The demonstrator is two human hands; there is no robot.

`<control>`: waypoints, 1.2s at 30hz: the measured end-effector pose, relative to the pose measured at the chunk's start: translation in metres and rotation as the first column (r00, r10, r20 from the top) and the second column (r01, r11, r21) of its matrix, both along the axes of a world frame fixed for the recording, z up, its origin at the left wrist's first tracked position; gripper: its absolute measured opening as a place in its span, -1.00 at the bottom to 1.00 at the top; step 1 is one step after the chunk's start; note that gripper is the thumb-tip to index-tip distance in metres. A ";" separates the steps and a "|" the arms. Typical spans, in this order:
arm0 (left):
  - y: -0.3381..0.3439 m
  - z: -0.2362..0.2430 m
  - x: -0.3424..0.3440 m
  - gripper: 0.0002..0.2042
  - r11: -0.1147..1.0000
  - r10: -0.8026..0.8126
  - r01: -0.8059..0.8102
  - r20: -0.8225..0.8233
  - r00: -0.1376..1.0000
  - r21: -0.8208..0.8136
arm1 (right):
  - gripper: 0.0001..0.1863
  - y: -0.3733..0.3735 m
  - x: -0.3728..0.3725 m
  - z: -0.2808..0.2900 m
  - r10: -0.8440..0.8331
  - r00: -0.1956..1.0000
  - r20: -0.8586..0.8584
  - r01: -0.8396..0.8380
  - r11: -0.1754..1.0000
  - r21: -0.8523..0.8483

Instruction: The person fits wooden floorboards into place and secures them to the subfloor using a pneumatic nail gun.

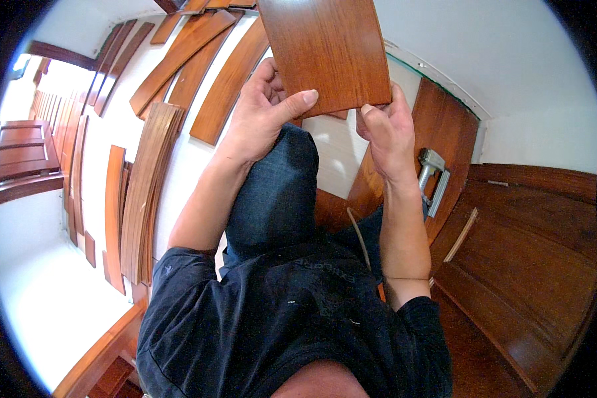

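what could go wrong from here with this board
1. Both hands, left and right, hold the wooden board near one end, so its far end might tip or knock something.
2. The nailer-like tool lies on the boards to the right, where a leg or forearm could bump it.
3. The thin cord runs close by the legs and might snag if the person shifts.

The wide board (328,53) is reddish-brown wood, smooth and glossy — fine grain shows through the sheen. The wooden stacked planks (149,192) look duller, nearly matt, with rough, streaky grain. The nail gun (432,159) appears silvery metal. The jeans (272,186) are denim, the T-shirt (292,318) matt cloth — softly creased. The wall (530,99) looks smooth.
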State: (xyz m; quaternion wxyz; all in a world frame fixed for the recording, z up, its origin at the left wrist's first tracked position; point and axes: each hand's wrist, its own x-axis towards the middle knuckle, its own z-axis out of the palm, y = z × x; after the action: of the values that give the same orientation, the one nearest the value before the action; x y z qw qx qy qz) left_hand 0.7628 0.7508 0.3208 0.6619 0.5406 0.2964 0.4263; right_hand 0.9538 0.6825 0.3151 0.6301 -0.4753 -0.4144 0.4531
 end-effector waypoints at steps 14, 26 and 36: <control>-0.001 -0.004 -0.002 -0.44 0.978 0.033 -0.010 -0.107 0.994 0.208 | -0.03 0.001 -0.025 -0.002 -0.100 0.934 0.344 0.124 0.991 -0.049; -0.009 0.004 0.000 -0.50 0.956 0.054 0.012 -0.219 0.974 0.293 | -0.14 -0.014 -0.008 -0.010 -0.083 0.912 0.402 0.174 0.965 -0.197; -0.007 0.006 -0.004 -0.46 0.960 0.009 0.063 -0.256 0.967 0.272 | -0.07 -0.020 0.013 -0.029 -0.043 0.932 0.359 0.119 0.974 -0.192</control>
State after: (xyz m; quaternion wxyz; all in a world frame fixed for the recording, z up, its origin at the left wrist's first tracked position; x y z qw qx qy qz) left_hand 0.7591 0.7434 0.3267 0.5419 0.6822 0.3087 0.3816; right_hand 0.9667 0.6624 0.2863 0.5100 -0.6295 -0.4501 0.3756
